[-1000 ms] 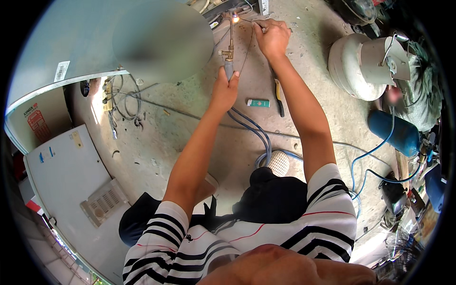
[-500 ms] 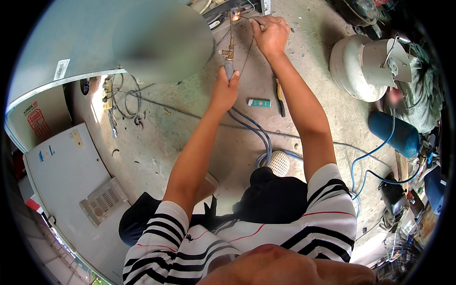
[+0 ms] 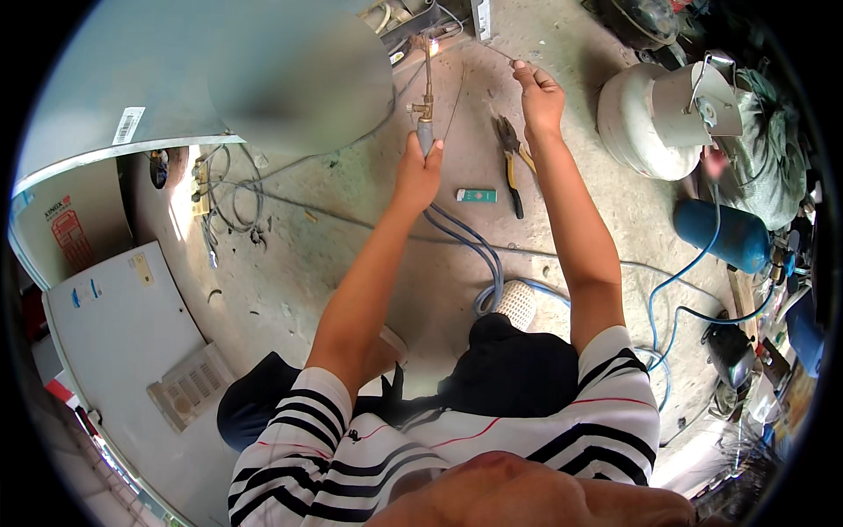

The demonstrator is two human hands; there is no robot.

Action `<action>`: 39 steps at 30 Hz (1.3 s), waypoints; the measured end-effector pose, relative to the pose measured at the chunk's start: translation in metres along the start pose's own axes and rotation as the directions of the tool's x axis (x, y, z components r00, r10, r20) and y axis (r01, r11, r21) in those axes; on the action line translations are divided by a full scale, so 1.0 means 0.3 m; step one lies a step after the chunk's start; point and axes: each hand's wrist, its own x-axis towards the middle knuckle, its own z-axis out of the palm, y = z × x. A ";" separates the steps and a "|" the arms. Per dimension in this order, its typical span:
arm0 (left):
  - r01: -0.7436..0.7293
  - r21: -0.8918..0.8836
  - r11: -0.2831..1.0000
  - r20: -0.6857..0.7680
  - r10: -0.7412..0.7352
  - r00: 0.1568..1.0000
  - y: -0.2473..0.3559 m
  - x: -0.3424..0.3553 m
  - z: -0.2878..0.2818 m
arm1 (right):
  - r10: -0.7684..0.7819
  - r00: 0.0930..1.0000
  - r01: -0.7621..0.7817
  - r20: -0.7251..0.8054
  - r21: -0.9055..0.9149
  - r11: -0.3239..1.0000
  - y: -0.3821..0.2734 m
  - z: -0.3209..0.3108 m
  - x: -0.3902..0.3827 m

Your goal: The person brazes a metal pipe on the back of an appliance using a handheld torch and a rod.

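My left hand (image 3: 415,178) is closed around the grey handle of a brass torch (image 3: 423,108), whose long tube points up toward a bright, glowing spot (image 3: 434,47) at metal pipework under a grey metal cabinet (image 3: 105,79). My right hand (image 3: 543,104) pinches a thin rod (image 3: 499,52), which stretches leftward toward the pipework, right of the torch tip. Between my arms, pliers with yellow-and-black handles (image 3: 511,176) and a teal lighter (image 3: 476,195) lie on the concrete floor. Twin hoses (image 3: 483,250) run down from the torch to a loop beside my woven shoe (image 3: 515,307).
A white gas cylinder (image 3: 628,119) and a blue cylinder (image 3: 716,237) with hoses stand or lie at right, before sacks and clutter. A white panel (image 3: 123,316), cardboard (image 3: 66,211) and tangled cables (image 3: 233,193) are at left. A blurred patch hides part of the cabinet.
My right hand has moved right and down, away from the glowing spot, with the rod in it. More of the pliers shows. My left hand and the torch have shifted slightly downward in view.
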 end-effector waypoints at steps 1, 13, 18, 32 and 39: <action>0.000 0.003 1.000 0.001 0.000 1.000 -0.003 0.004 0.001 | 0.002 1.000 -0.002 0.001 0.004 1.000 -0.014 -0.009 -0.013; 0.019 0.061 0.998 0.007 -0.019 1.000 -0.032 0.078 0.011 | -0.002 1.000 0.002 0.025 0.009 1.000 -0.001 -0.082 -0.052; 0.004 0.068 0.998 -0.019 -0.003 1.000 -0.070 0.102 0.029 | 0.004 0.999 -0.006 0.042 0.054 0.999 0.023 -0.087 -0.062; -0.080 0.163 0.983 -0.001 0.081 0.997 -0.020 0.074 0.015 | 0.024 0.997 -0.030 0.077 0.070 0.997 0.110 -0.111 -0.062; -0.109 0.210 0.972 0.012 0.109 0.994 0.017 0.054 -0.015 | 0.038 0.989 -0.037 0.140 -0.010 0.999 0.047 -0.143 -0.138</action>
